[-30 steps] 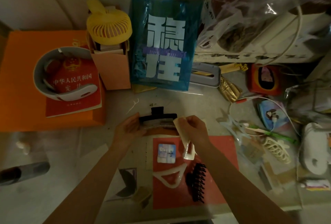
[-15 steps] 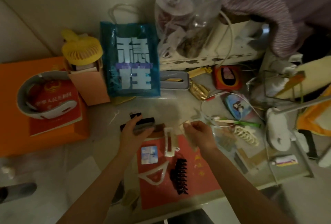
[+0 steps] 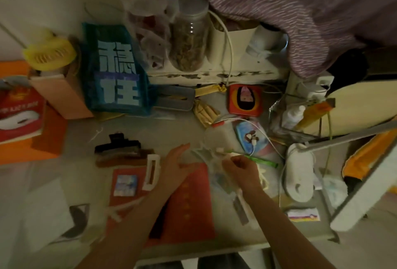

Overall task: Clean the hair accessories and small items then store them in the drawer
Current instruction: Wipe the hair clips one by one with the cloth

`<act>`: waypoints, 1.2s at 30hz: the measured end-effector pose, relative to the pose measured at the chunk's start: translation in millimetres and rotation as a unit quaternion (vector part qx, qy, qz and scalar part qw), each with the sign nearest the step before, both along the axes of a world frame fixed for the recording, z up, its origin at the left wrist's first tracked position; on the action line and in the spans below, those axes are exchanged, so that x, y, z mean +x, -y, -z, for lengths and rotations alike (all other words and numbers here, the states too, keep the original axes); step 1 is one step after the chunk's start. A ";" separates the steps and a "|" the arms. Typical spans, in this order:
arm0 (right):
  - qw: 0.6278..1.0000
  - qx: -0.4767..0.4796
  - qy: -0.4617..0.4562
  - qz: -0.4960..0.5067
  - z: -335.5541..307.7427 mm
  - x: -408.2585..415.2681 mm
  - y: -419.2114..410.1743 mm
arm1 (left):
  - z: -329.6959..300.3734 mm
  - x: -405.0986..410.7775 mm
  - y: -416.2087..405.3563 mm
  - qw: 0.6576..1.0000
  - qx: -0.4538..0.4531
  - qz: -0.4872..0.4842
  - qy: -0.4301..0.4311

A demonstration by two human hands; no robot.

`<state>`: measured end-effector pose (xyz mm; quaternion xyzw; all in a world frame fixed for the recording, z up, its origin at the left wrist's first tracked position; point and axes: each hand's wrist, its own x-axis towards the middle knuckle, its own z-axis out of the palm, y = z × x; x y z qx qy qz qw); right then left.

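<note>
White rectangular plastic hair clip (image 3: 151,171) lies on red mat (image 3: 189,204) beside slack-fingered left hand (image 3: 176,166); right hand (image 3: 241,166), curled on something unclear, risks snagging white cable (image 3: 266,137), dragging clutter.

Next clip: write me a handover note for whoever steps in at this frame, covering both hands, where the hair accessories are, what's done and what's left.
Left hand: open, fingers spread above the red mat, holding nothing.
Right hand: fingers curled, pinching something pale; too blurred to identify.
Black claw clip and brown clip lie side by side above the mat. White rectangular clip lies on the mat's upper edge.
Done: cannot tell which items are cleaned.
Left: nothing stored yet; no drawer in view.
</note>
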<state>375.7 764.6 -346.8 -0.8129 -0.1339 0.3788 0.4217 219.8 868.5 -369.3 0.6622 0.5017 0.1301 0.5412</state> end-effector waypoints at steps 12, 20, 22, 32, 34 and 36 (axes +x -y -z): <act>0.996 0.004 -0.059 -0.068 24.5 52.1 15.1 | 23.6 64.0 31.5 0.994 0.014 -0.102 -0.022; 0.995 -0.015 -0.085 -0.058 32.5 58.8 23.9 | 26.6 84.0 30.4 0.990 -0.017 -0.137 0.012; 0.995 -0.018 -0.090 -0.051 34.5 57.5 25.1 | 27.1 86.6 30.3 0.986 -0.016 -0.163 0.017; 0.994 -0.020 -0.105 -0.031 38.7 48.3 31.3 | 29.4 85.7 29.9 0.976 -0.022 -0.210 0.054; 0.994 -0.022 -0.103 -0.036 38.4 46.7 32.2 | 31.3 82.8 31.8 0.976 -0.017 -0.210 0.059; 0.994 -0.023 -0.099 -0.041 37.3 45.8 32.4 | 29.5 78.8 32.1 0.979 -0.016 -0.196 0.056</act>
